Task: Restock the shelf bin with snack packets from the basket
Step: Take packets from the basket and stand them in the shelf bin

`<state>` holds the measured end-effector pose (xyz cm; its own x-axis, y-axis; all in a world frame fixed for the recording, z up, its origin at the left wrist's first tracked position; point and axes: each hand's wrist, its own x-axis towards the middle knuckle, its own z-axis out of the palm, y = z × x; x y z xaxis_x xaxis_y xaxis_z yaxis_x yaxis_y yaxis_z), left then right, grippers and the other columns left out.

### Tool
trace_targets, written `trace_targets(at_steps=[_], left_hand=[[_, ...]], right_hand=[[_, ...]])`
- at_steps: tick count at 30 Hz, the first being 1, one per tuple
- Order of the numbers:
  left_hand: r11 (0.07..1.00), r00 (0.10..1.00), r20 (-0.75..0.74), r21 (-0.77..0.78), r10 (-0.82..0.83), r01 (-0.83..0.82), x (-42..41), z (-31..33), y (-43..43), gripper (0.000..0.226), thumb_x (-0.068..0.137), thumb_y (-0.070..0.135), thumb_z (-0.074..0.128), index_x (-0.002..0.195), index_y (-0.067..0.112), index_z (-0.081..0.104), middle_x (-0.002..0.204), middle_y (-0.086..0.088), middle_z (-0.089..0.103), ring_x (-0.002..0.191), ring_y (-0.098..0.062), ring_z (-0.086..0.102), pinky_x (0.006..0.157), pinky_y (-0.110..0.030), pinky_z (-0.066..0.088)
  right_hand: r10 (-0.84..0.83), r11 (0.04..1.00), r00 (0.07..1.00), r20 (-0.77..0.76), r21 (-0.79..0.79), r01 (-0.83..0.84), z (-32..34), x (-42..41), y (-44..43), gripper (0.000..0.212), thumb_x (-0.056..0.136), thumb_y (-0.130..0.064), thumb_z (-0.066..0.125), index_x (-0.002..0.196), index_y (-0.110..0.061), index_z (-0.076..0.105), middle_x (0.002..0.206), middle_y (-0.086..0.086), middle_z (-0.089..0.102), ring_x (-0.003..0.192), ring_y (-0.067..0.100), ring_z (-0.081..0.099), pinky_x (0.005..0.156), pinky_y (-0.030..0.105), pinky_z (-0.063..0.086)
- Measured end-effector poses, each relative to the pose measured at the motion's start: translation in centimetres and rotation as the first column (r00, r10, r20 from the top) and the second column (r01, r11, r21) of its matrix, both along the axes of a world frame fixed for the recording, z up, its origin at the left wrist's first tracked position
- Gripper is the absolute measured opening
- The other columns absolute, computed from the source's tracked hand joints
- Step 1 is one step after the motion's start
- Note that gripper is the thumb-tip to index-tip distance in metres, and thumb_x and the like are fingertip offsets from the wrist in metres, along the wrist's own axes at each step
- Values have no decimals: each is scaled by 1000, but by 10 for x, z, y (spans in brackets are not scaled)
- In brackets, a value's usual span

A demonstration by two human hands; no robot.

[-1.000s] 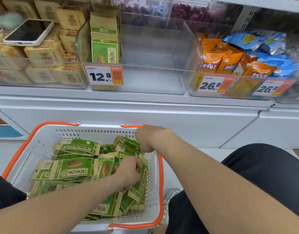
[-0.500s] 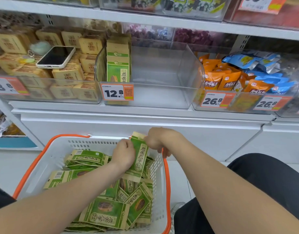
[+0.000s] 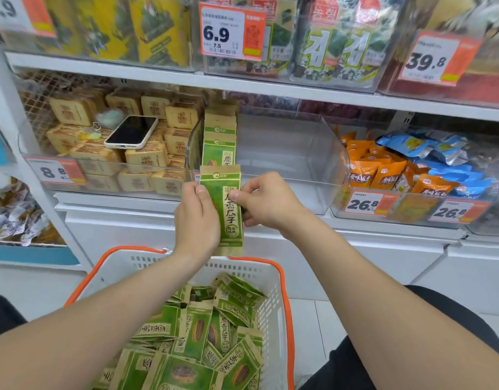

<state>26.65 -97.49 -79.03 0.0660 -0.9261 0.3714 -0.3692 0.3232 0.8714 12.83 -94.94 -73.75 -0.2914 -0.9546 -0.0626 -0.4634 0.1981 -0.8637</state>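
At the front lip of the clear shelf bin (image 3: 313,164), a person's left hand (image 3: 197,218) and right hand (image 3: 266,204) pinch a green snack packet (image 3: 228,204) upright by its long edges. A second ago both hands were down in the basket (image 3: 242,270); now the packet is raised well above its rim. Only a short row of matching packets (image 3: 218,136) stands at the bin's left wall, so this one looks ready to join them, with many more heaped below.
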Motion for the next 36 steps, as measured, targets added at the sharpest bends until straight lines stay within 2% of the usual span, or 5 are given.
trace_targets(at_steps=[6,13,20,29,36], left_hand=[[993,997,30,-92,-66,68,-2,40,-30,19,114,29,33,109,15,44,104,0,55,100,-20,52,81,-33,34],[982,927,375,-170,-11,81,12,80,-68,33,111,29,35,125,15,61,127,-10,49,124,-30,39,102,-41,30],[989,746,653,35,-132,145,17,80,-79,56,89,11,56,144,13,44,145,-13,33,133,-38,34,110,-49,32],[957,765,595,24,-244,288,27,68,-103,81,91,35,65,156,17,21,147,-16,43,132,-36,48,107,-56,46],[954,768,589,13,-250,300,24,63,-112,78,92,28,64,157,14,23,150,-13,36,137,-35,45,112,-52,43]], right_hand=[[-87,979,991,101,-173,104,32,0,-23,23,82,-36,75,97,-18,76,93,3,79,82,23,77,78,48,64],[-79,921,994,72,-378,101,58,-5,-52,30,78,-34,79,105,-30,68,97,-3,78,89,19,76,83,47,63],[-18,858,992,122,-508,78,55,-15,-78,28,94,-17,70,117,-27,59,105,-8,77,98,15,73,91,50,59],[91,992,982,-165,-76,-105,26,-18,-103,46,87,-17,76,125,-25,51,113,1,69,108,26,67,87,51,61],[47,984,985,-169,178,-16,31,-16,-113,21,74,-25,84,92,-21,76,87,3,79,72,20,77,61,33,64]])
